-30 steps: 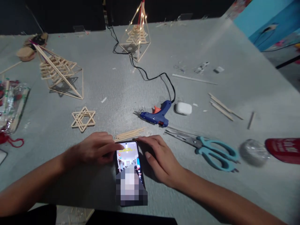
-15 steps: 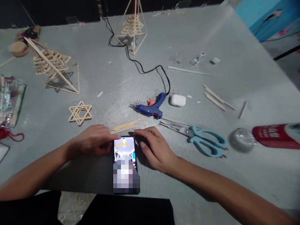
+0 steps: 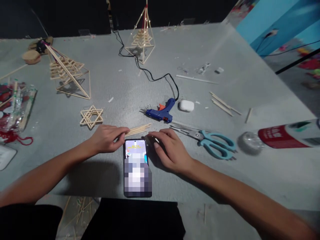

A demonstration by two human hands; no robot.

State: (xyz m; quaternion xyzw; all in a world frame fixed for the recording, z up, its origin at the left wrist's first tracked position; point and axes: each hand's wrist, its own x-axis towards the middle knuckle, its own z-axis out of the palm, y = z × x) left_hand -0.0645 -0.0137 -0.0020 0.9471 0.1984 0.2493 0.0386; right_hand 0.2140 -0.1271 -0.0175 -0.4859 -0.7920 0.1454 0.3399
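Observation:
A phone (image 3: 125, 190) with a lit, partly blurred screen lies upright in front of me at the table's near side. My left hand (image 3: 108, 137) is just above its top left corner, index finger reaching over the left ends of several thin wooden sticks (image 3: 140, 129); thumb and index are apart, the other fingers curled under. To the right of the phone rests my right hand (image 3: 172, 148), fingers loosely bent and apart, fingertips near the sticks' right side, holding nothing I can see. A six-pointed stick star (image 3: 91, 117) lies left of my left hand.
A blue glue gun (image 3: 160, 113), white case (image 3: 186, 105) and light-blue scissors (image 3: 217, 145) lie beyond my right hand. A bottle (image 3: 282, 138) lies far right. Two stick pyramids (image 3: 72, 78), (image 3: 143, 43) stand farther back. Plastic-wrapped sticks (image 3: 25, 106) sit left.
My left hand has moved from the phone's top edge up to the sticks' left ends. My right hand stays beside the phone. The whole view has shifted slightly.

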